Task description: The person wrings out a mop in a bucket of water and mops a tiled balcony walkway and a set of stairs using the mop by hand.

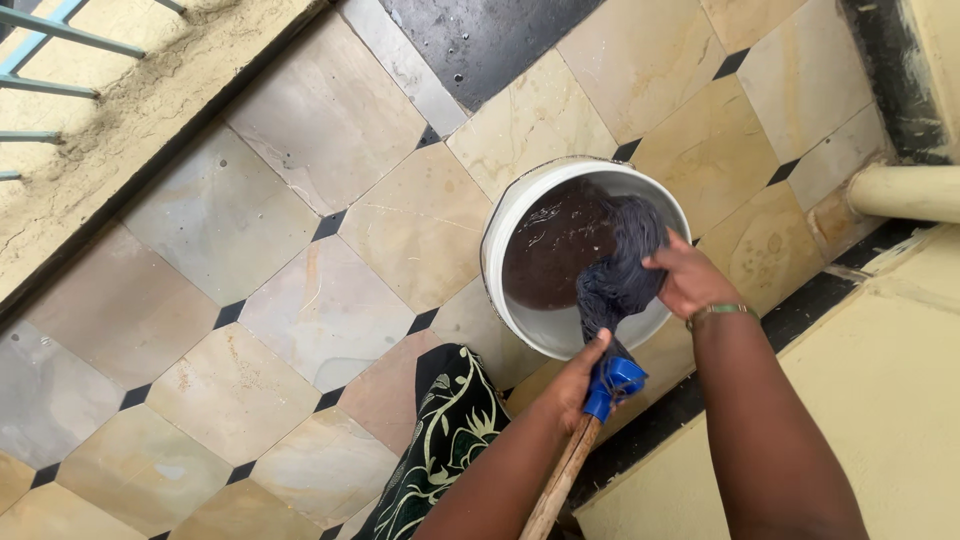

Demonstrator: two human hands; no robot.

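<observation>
Over a white bucket [520, 215] that stands on the tiled floor [330, 310], both bare hands work at a mop. Dark brown water with a few specks on its surface fills the bucket, and the wet grey mop head [618, 270] hangs bunched above it, its strands drooping partly inside the rim. The right hand [690, 280] is closed around the bundle of strands from the far side, fingers curled tight into the wet cords, a thin bracelet [718, 311] sitting on the wrist. The left hand [580, 375] grips lower down, wrapped around the mop just above its blue plastic socket [612, 385], thumb pressed against the strands. From that socket a wooden handle [560, 480] runs down toward the bottom edge of the view, slanting between the two forearms.

Beige and grey stone tiles set with small black diamond insets make up the floor, and they look damp near the bucket. A fold of black cloth with a pale green leaf pattern [445, 440] lies beside the left forearm, low in the view. To the right a cream-coloured wall or ledge [890, 400] rises, with a pale pipe [905, 192] running along near its top. At the upper left a rough concrete kerb [130, 110] borders the tiles, with blue-grey metal railings [40, 60] beyond it
</observation>
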